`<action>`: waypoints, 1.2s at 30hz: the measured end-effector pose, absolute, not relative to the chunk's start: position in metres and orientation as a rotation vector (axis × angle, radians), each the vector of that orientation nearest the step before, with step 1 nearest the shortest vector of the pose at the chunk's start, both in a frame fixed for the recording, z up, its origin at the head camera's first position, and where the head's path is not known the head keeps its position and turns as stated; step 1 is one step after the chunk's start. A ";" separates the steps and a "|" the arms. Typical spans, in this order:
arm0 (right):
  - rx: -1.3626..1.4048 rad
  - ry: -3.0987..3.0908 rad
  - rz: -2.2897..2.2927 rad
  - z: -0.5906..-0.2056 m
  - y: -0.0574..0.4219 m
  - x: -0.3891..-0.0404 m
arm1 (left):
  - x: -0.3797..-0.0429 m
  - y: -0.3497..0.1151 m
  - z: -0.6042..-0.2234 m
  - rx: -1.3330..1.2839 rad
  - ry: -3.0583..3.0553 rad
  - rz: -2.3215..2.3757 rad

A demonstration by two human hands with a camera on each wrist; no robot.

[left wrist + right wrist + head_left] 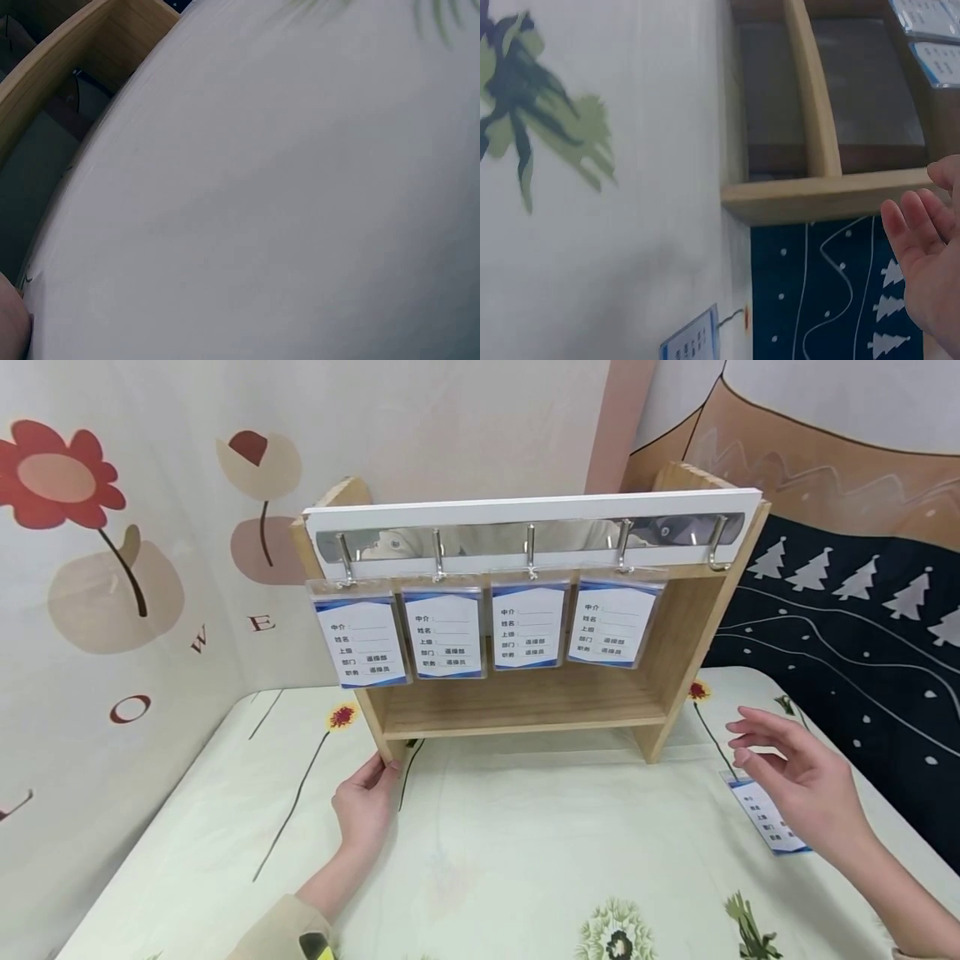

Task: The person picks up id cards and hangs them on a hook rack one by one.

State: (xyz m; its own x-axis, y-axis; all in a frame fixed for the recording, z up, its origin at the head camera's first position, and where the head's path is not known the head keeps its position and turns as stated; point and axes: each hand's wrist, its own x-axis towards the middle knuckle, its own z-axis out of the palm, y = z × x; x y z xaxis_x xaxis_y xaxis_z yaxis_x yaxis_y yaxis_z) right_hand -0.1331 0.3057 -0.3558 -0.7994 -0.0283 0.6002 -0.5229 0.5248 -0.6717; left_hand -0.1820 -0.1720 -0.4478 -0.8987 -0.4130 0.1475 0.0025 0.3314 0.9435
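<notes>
A wooden shelf [525, 702] stands on the cloth-covered table, its front topped by a white hook rail [525, 560]. Several clear-sleeved name badges [442, 635] with blue trim hang side by side from the rail's metal hooks; the rightmost hook [716, 543] is bare. My left hand [365, 810] grips the foot of the shelf's left side panel. To the right of the shelf, my right hand [813, 785] is raised with its fingers loosely bent and nothing in them. Another name badge [761, 814] lies on the table, partly covered by that hand in the head view.
Pale green flowered cloth [525, 843] covers the table. Behind and left hangs a printed curtain [172, 610] with flowers and letters. A dark cloth with white trees [840, 610] borders the right side, close to the right hand.
</notes>
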 end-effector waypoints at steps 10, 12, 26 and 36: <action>0.366 -2.319 1.177 -0.369 0.324 -0.137 | -0.181 -0.172 -0.447 0.362 -2.235 -1.618; 0.349 -2.338 1.144 -0.371 0.329 -0.138 | -0.180 -0.172 -0.446 0.362 -2.229 -1.629; 0.354 -2.490 1.069 -0.393 0.357 -0.146 | -0.181 -0.173 -0.447 0.366 -2.221 -1.638; 0.315 -2.588 1.007 -0.410 0.382 -0.152 | -0.182 -0.172 -0.447 0.358 -2.212 -1.641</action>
State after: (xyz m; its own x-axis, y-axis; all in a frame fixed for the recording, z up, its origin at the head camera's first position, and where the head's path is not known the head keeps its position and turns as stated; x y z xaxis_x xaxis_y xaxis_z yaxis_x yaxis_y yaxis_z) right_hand -0.1524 0.3824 -0.4103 -0.9157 -0.0799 0.3939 -0.3250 0.7236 -0.6089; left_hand -0.1819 -0.1721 -0.4475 -0.9022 -0.4093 0.1364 0.0119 0.2923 0.9562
